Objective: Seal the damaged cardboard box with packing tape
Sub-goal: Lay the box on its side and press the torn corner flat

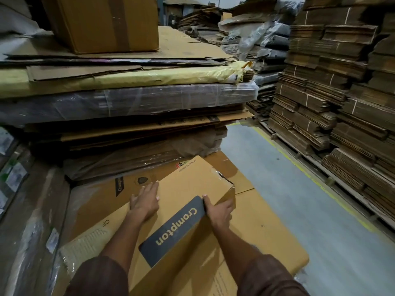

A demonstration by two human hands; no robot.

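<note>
While the head camera looks down, a brown cardboard box (188, 195) lies tilted on top of flat cardboard sheets (267, 231) low in the middle of the picture. Its far right corner (224, 180) is torn. A dark label (177, 227) on the box says "Crompton". The left hand (145, 201) lies flat on the top of the box with its fingers straight and holds nothing. The right hand (218, 210) holds the right edge of the box, with the thumb on top by the dark label and the fingers curled over the side. Behind the box sits a tall pile of cardboard (128, 99). On the right, across the grey floor (288, 189), stand more stacks of folded boxes (333, 86).
</note>
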